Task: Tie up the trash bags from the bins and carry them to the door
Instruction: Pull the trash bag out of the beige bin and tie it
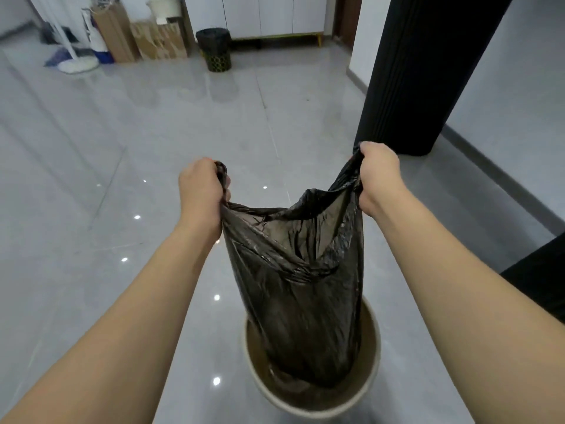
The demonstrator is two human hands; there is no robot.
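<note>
A black trash bag (pixel 299 289) hangs stretched between my two hands, its mouth open at the top and its bottom still inside a round cream bin (pixel 308 407) on the floor below. My left hand (pixel 201 194) is shut on the bag's left rim. My right hand (pixel 380 179) is shut on the right rim, slightly higher. Far across the room stands a second bin (pixel 215 48), dark with a patterned lower wall and lined with a black bag.
Glossy grey tile floor (pixel 122 185) spreads ahead. A wide black column (pixel 425 71) stands at the right beside a wall corner. Cardboard boxes (pixel 153 41) and a mop (pixel 76 64) lean at the far left wall. White cabinets (pixel 275 16) are behind the far bin.
</note>
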